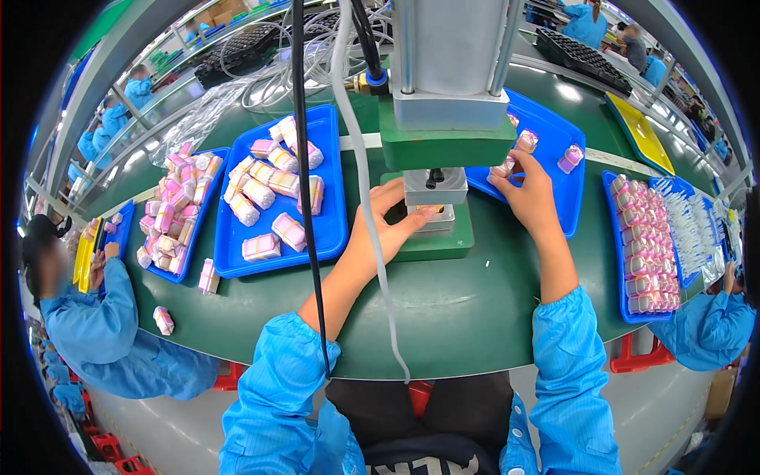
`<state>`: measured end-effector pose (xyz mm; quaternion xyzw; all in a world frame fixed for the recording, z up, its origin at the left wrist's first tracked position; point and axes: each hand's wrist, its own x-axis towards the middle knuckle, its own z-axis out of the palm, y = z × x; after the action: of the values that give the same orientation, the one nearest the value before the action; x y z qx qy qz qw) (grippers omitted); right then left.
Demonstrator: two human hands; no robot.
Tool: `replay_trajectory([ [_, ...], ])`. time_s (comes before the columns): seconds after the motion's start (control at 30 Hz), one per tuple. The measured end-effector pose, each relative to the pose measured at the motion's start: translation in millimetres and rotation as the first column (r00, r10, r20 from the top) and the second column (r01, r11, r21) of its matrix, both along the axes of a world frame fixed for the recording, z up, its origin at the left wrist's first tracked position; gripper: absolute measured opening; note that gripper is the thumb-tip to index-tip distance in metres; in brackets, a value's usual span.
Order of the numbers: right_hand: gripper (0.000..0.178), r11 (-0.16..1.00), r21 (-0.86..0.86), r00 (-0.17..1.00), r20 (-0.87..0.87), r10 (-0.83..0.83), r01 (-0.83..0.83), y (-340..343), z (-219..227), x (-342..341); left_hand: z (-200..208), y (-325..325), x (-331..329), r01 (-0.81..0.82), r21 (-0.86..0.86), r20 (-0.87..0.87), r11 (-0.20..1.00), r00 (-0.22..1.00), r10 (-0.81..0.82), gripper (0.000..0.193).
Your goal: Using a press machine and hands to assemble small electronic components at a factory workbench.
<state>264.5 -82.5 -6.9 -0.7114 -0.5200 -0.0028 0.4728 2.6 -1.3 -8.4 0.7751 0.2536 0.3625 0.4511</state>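
Observation:
My left hand (378,226) is at the press (434,190), its thumb tip in the gap between the upper metal block and the lower fixture. A bit of something yellowish shows by that thumb; the other fingertips are hidden behind the press, so the held thing cannot be made out. To the right, my right hand (529,194) pinches a small pink-and-white block (504,168) between thumb and fingers, over the near left part of a blue tray (566,210). A few similar blocks lie in that tray.
Left of the press stand a blue tray (336,210) of wrapped pink-and-white bundles and another fuller tray (186,265). Two loose bundles (208,277) lie on the green table. A packed tray (629,315) stands at right. A black cable (305,158) and grey hose (364,166) hang in front. Co-workers sit at both sides.

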Motion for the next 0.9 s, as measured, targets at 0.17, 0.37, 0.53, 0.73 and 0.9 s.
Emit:
replay_trajectory([
  [0.17, 0.049, 1.000, 0.004, 1.000, -0.002, 0.009, -0.009, 2.3, -2.3, -0.2, -1.4, -1.6, -0.3, -0.033, -0.039, 0.014, 0.999, 0.999, 0.033, 0.038],
  [0.37, 0.050, 1.000, -0.004, 1.000, 0.016, 0.004, -0.003, 1.0, -2.6, 2.2, 0.3, -1.2, 0.4, -0.011, -0.019, -0.020, 1.000, 1.000, 0.011, 0.038],
  [0.53, 0.050, 1.000, -0.009, 1.000, 0.014, -0.001, 0.001, 1.8, -1.2, 0.4, 3.9, -3.0, -1.3, -0.011, -0.043, -0.005, 0.999, 1.000, 0.010, 0.037],
  [0.73, 0.050, 1.000, -0.027, 1.000, 0.006, -0.002, 0.002, 1.4, -0.7, 0.5, 1.3, -1.5, -0.1, -0.004, -0.032, 0.006, 0.999, 1.000, 0.004, 0.037],
  [0.9, 0.050, 1.000, -0.016, 1.000, 0.008, -0.001, 0.001, 1.3, -1.3, -0.1, 0.8, -1.5, -0.4, -0.011, -0.027, 0.007, 1.000, 1.000, 0.011, 0.037],
])
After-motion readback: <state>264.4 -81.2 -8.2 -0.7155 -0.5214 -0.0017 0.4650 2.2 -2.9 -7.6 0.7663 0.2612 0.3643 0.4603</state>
